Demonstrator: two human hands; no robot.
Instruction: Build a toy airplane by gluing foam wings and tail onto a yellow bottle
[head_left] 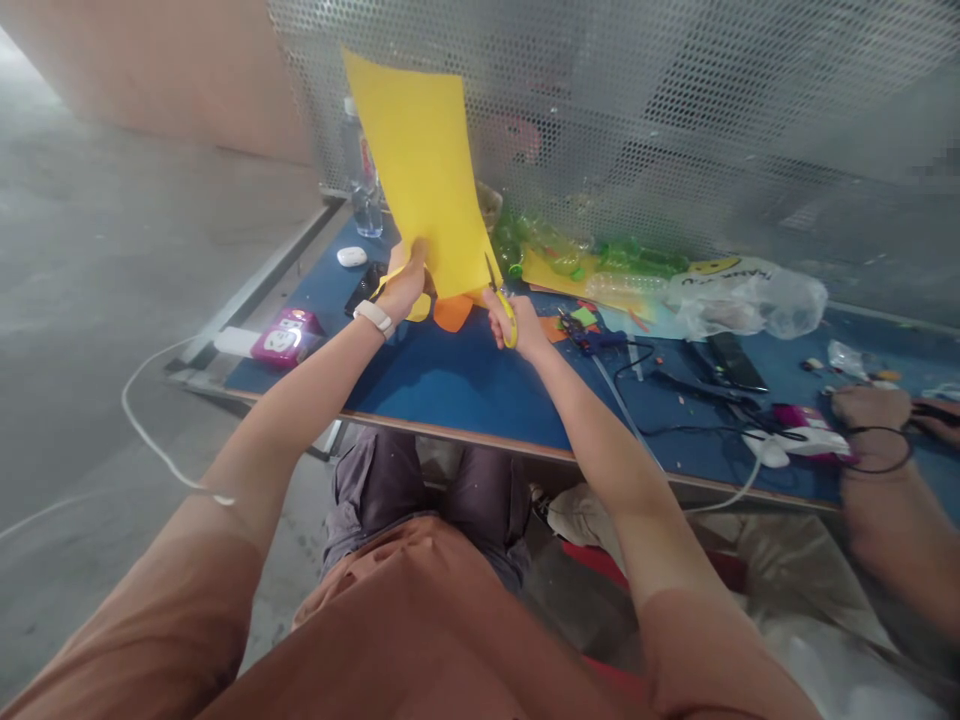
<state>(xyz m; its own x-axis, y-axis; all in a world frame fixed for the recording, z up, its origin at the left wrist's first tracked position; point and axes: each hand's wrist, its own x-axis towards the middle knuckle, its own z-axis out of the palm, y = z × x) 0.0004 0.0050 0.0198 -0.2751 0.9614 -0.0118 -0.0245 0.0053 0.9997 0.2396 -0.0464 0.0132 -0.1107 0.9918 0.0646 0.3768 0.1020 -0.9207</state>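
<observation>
The fingers [417,258] of the left hand [403,287] pinch the yellow sheet [424,150] near its lower left edge. The fingers of the right hand [519,325] are curled on the scissors [511,320], whose handles are yellow. The blades point up and away from the body and lie at the lower right edge of the sheet; whether they are parted cannot be told.

The sheet is held tilted above the bench [450,375], its long edges running upward and its upper edge in front of the mesh panel [600,130] at the rear edge. An orange piece [453,314] lies under the lower edge of the sheet.

Both forearms cross the front edge. Blue surface extends from the hands to that edge, giving room for moving toward the body. Room is tighter to the left: the phone [363,290] is just beside the left hand, with the white case [352,257] near it. The pink device [285,338] sits at the front left corner, the clear bottle [367,200] at the rear left corner. To the right, green bottles [641,257] and the bag [750,297] line the rear edge; a co-worker's hand [872,408] is toward the right end.
</observation>
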